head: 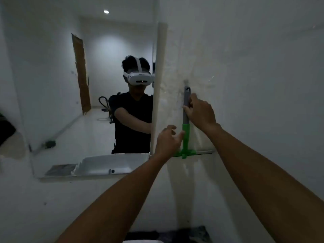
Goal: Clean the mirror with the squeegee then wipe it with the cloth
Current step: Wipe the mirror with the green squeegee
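The squeegee hangs upright on the white wall right of the mirror, its grey upper handle looped on a hook, green lower handle and blade bar at the bottom. My right hand grips the grey part of the handle. My left hand is just left of the green part, fingers spread, thumb touching or nearly touching it. A dark cloth-like thing lies at the bottom edge, partly cut off. The mirror reflects a person in a black shirt.
A white vertical pipe or mirror edge strip runs between the mirror and the squeegee. The reflection shows a white basin. Patchy, scuffed white wall lies below and to the right.
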